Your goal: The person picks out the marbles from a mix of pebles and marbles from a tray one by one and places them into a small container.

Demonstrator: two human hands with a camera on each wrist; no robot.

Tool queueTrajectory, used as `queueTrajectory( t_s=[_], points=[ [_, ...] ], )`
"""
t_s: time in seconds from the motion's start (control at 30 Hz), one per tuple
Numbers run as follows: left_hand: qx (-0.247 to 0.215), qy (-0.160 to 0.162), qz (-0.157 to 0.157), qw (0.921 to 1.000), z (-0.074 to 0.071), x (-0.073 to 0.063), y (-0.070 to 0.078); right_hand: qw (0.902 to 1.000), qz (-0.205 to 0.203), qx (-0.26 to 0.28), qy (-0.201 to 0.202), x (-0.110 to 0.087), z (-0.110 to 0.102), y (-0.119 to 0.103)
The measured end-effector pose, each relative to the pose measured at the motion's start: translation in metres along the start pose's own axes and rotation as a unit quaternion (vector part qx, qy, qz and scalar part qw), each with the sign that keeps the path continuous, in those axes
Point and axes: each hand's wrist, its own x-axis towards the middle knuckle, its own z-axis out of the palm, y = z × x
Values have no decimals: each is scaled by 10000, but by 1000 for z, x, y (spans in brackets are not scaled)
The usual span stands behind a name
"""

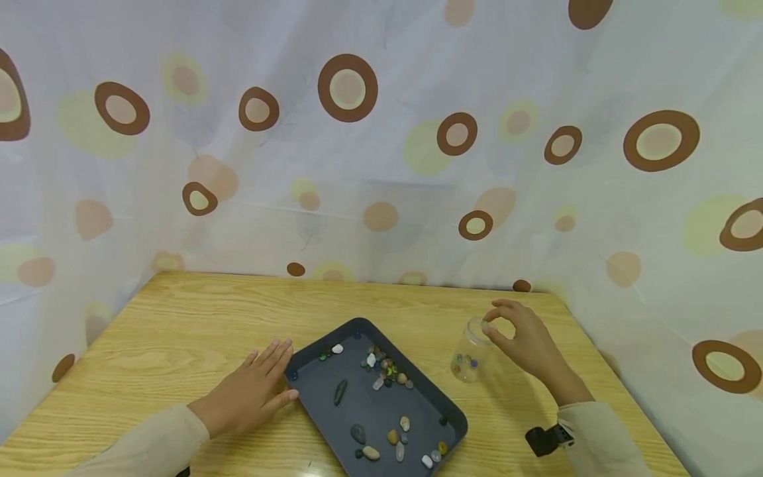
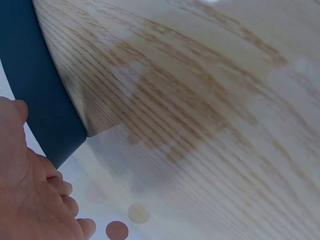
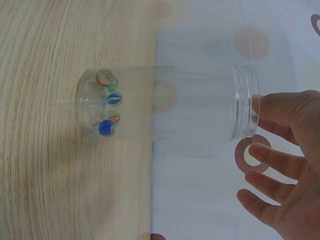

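Observation:
A clear plastic jar (image 1: pixel 469 354) stands on the table, its mouth up, with several glass marbles (image 3: pixel 106 127) at the bottom. At its rim is my right hand (image 1: pixel 530 341), thumb and forefinger tips close together and the other fingers spread loosely. Whether those tips pinch the rim or something small and pale is unclear. My left hand (image 1: pixel 253 392) rests beside the left corner of a dark grey tray (image 1: pixel 322 391), fingers extended, fingertips and thumb at its edge. In the left wrist view, the thumb (image 2: pixel 11 112) lies close to the tray wall (image 2: pixel 45 90).
Inside the tray lie several pebbles (image 1: pixel 371 453), a dark long stone (image 1: pixel 340 392) and a cluster of small coloured stones (image 1: pixel 389 372). The wooden table (image 1: pixel 238 305) meets a patterned curtain (image 1: pixel 393 199) at the back and sides. A black band (image 1: pixel 545 439) is on the right wrist.

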Motion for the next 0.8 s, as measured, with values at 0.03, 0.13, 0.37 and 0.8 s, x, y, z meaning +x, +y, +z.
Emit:
queueTrajectory(
  t_s=[0.03, 0.13, 0.37, 0.8],
  points=[
    [0, 2, 1, 10000, 0, 0, 0, 10000, -7, 0, 13, 0, 0, 0],
    [-20, 6, 2, 10000, 0, 0, 0, 10000, -18, 8, 43, 0, 1, 1],
    [-46, 16, 13, 10000, -1, 0, 0, 10000, -28, 44, 33, -1, 2, 0],
    [-34, 37, 4, 10000, -2, -1, 1, 10000, -59, 53, 49, -1, 2, -1]
  ],
)
